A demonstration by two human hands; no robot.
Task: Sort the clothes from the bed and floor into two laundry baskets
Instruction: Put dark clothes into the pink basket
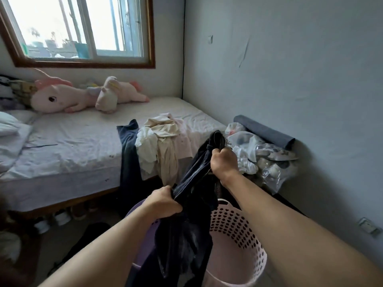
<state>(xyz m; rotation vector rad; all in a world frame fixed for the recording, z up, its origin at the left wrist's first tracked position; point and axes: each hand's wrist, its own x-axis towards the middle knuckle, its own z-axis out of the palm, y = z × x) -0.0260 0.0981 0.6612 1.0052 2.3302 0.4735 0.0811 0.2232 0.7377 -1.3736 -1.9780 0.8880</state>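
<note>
Both my hands grip one dark navy garment (186,230) that hangs in front of me. My right hand (224,162) holds its upper end, raised near the bed's corner. My left hand (165,201) clutches it lower down, to the left. The cloth drapes over a purple basket (134,210), mostly hidden behind it, and beside a pink perforated basket (238,235) at its right. On the bed (72,141) lie a heap of cream and white clothes (159,139) and a dark blue garment (128,146) that hangs over the mattress edge.
Two pink plush toys (83,96) lie along the bed's far side under the window. White pillows (10,125) sit at the left. A pile of plastic bags (259,154) and a grey roll (265,131) stand against the right wall. Shoes (60,218) rest under the bed.
</note>
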